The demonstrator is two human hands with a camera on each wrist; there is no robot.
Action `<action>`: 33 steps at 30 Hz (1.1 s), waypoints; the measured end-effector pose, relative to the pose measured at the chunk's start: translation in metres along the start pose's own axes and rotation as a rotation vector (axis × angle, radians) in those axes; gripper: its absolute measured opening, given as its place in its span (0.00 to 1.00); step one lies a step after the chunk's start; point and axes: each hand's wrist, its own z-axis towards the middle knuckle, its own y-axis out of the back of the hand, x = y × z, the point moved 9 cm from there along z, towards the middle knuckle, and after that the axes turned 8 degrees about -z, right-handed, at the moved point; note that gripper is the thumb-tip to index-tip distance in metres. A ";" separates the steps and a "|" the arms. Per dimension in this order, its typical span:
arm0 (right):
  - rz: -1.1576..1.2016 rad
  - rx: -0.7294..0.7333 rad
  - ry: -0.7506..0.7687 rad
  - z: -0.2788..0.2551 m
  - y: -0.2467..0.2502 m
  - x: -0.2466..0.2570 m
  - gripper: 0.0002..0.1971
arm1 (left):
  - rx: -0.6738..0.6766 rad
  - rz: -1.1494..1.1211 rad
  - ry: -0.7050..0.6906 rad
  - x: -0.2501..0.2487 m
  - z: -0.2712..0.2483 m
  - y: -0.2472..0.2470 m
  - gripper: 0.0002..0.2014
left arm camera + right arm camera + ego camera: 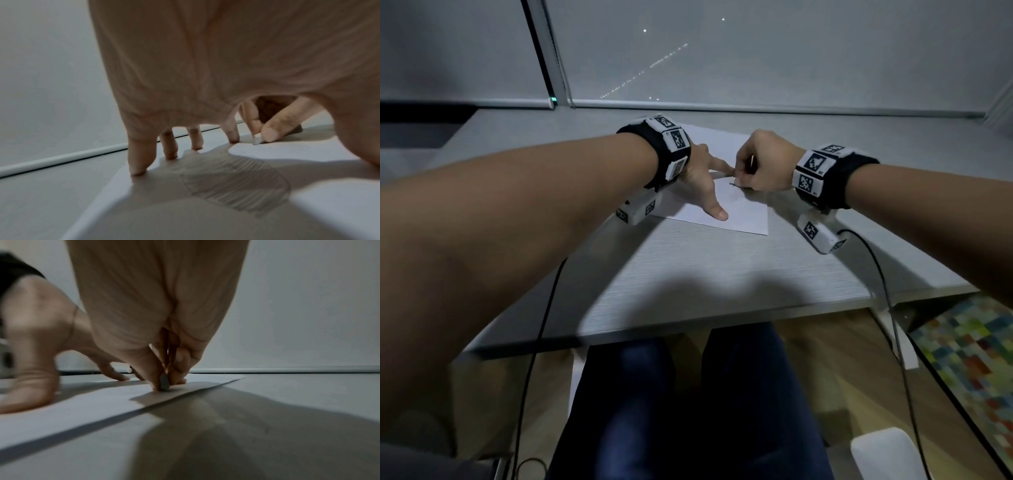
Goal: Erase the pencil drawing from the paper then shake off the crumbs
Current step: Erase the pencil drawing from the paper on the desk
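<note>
The eraser (164, 381) is pinched in the right grip (758, 164); beside it, the paper (320, 211) is pinned by the flat left grip (700, 181), and could crease if released.

White paper (743, 212) lies flat on the grey desk, skewed, nearest corner pointing toward 5 o'clock. Pencil drawing (236, 183): rounded outline filled with close parallel grey strokes, mid-sheet, still there. Eraser (164, 382): small, whitish in the left wrist view, greyish in the right wrist view, end touching the sheet at 1 o'clock of the drawing. A few dark specks lie beside the eraser.
</note>
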 end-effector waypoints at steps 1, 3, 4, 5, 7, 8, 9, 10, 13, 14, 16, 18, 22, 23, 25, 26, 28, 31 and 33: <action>0.012 -0.002 0.004 -0.002 -0.001 0.001 0.06 | 0.007 -0.007 0.000 0.000 0.000 -0.001 0.57; 0.055 0.006 0.043 -0.009 -0.004 0.007 0.07 | 0.007 -0.008 0.003 0.001 0.001 -0.003 0.59; 0.076 0.018 0.076 -0.013 -0.006 0.012 0.07 | 0.007 -0.012 0.006 0.001 0.000 -0.005 0.59; 0.093 0.032 0.107 -0.017 -0.008 0.016 0.06 | 0.008 -0.019 0.009 0.001 0.001 -0.006 0.59; 0.102 0.057 0.134 -0.020 -0.009 0.017 0.03 | 0.014 -0.028 0.017 0.000 0.001 -0.006 0.60; 0.094 0.057 0.124 -0.018 -0.008 0.014 0.03 | 0.018 -0.026 0.019 0.000 0.000 -0.005 0.61; 0.083 0.048 0.097 -0.014 -0.007 0.009 0.04 | 0.021 -0.018 0.022 -0.001 -0.001 -0.005 0.62; 0.074 0.038 0.059 -0.010 -0.004 0.002 0.05 | 0.022 -0.006 0.022 -0.002 -0.002 -0.004 0.61; 0.031 0.019 -0.009 -0.001 0.000 -0.009 0.07 | 0.019 0.015 0.012 -0.003 -0.003 -0.005 0.61; 0.020 0.010 -0.008 -0.001 0.000 -0.009 0.07 | 0.023 0.022 0.009 -0.003 -0.003 -0.006 0.63; 0.038 0.005 0.016 -0.007 -0.003 -0.004 0.07 | 0.030 0.020 0.010 -0.003 -0.004 -0.007 0.67; 0.061 0.032 0.078 -0.016 -0.009 0.007 0.06 | 0.048 0.008 0.013 -0.003 -0.003 -0.008 0.70; 0.057 0.055 0.092 -0.015 -0.010 -0.001 0.04 | 0.037 0.000 0.005 -0.003 0.000 -0.007 0.60; 0.044 0.039 0.051 -0.010 -0.007 -0.010 0.04 | 0.029 0.012 0.000 -0.004 0.000 -0.005 0.59; 0.027 0.022 -0.027 -0.002 -0.003 -0.026 0.05 | 0.018 0.032 0.002 -0.004 -0.002 -0.005 0.57; 0.018 0.019 -0.045 0.000 -0.003 -0.030 0.05 | 0.013 0.043 0.008 -0.004 -0.003 -0.004 0.57; 0.005 0.020 -0.032 -0.001 -0.003 -0.027 0.06 | 0.009 0.049 0.013 -0.004 -0.004 -0.004 0.57; 0.033 0.036 0.054 -0.014 -0.008 -0.010 0.06 | 0.031 0.043 0.005 -0.004 -0.003 -0.004 0.58; 0.058 0.069 0.111 -0.021 -0.011 -0.002 0.05 | 0.053 0.040 -0.005 -0.006 -0.003 -0.005 0.56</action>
